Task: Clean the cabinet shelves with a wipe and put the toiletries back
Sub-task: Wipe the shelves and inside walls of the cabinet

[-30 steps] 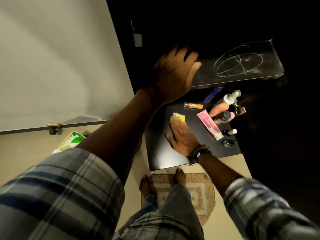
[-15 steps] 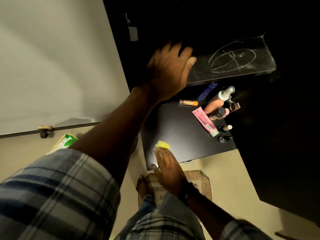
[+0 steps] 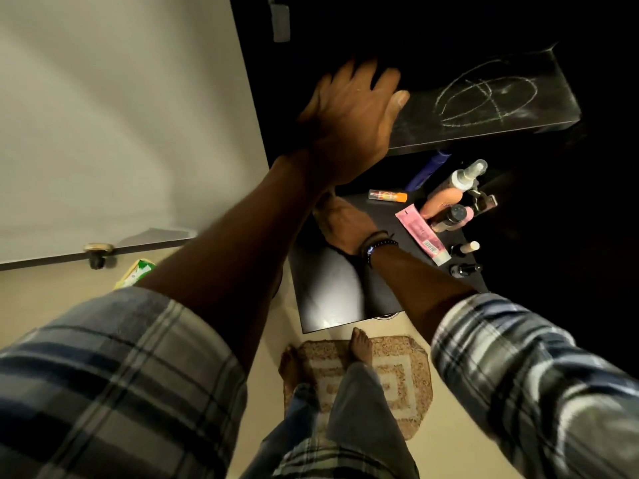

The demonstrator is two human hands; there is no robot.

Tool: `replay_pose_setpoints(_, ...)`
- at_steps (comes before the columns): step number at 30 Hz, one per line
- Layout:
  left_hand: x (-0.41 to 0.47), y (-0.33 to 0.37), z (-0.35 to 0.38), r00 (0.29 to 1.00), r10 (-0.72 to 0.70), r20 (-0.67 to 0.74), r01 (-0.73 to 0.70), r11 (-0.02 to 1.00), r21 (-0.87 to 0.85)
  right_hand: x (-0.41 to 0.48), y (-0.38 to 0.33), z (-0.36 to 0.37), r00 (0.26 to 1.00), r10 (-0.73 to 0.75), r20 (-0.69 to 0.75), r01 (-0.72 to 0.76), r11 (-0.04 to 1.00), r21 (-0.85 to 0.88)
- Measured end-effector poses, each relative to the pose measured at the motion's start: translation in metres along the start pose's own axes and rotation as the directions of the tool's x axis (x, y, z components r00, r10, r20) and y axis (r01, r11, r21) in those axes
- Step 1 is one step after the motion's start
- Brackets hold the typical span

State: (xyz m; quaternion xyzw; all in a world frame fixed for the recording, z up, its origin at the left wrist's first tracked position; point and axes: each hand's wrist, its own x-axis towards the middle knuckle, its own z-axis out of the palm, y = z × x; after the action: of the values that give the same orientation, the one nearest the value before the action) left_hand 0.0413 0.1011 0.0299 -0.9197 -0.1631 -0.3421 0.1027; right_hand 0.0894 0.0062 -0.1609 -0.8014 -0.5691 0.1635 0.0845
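Observation:
My left hand point(image 3: 349, 122) rests flat on the left end of the dark upper shelf point(image 3: 484, 108), which bears chalky white circle marks. On the dark lower shelf point(image 3: 328, 288), my right hand point(image 3: 345, 226) lies palm down at the back left; its fingers are hidden under my left forearm. The yellow wipe is out of sight. Toiletries crowd the shelf's right side: an orange-capped tube point(image 3: 387, 195), a pink tube point(image 3: 422, 233), a peach spray bottle point(image 3: 449, 191), a blue tube point(image 3: 428, 169) and small bottles point(image 3: 466, 248).
The white cabinet door point(image 3: 121, 115) stands open on the left, its knob point(image 3: 96, 252) at the lower edge. A green wipe pack point(image 3: 138, 271) lies on the floor beneath it. My bare feet stand on a patterned mat point(image 3: 397, 375) below the lower shelf.
My right hand slid from the lower shelf's front left edge back toward the rear, under my left forearm, and the yellow wipe went out of sight. The left hand stayed on the upper shelf.

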Motion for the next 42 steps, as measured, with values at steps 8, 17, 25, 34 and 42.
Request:
replay_pose_setpoints(8, 0.000, 0.002, -0.006, 0.997, -0.023, 0.072, 0.029, 0.996, -0.080, -0.095, -0.059, 0.045, 0.970, -0.231, -0.076, 0.233, 0.973, 0.010)
replay_pose_setpoints(17, 0.000, 0.000, -0.002, 1.000, 0.008, 0.012, -0.007, 1.000, -0.021, -0.125, 0.044, 0.018, 0.947, 0.235, -0.217, -0.221, 0.971, 0.088)
replay_pose_setpoints(25, -0.001, 0.000, 0.002, 0.999, -0.032, 0.024, 0.034, 0.996, -0.085, -0.036, 0.007, 0.019, 0.985, -0.022, -0.171, 0.044, 0.991, 0.126)
replay_pose_setpoints(34, 0.000, 0.003, -0.005, 0.998, -0.029, 0.058, 0.037, 0.989, -0.145, -0.096, -0.063, 0.053, 0.984, -0.159, -0.085, 0.158, 0.987, -0.023)
replay_pose_setpoints(42, 0.002, 0.003, -0.009, 0.989, -0.054, 0.140, 0.076, 0.984, -0.159, -0.180, -0.004, 0.023, 0.967, 0.179, -0.182, -0.186, 0.982, -0.022)
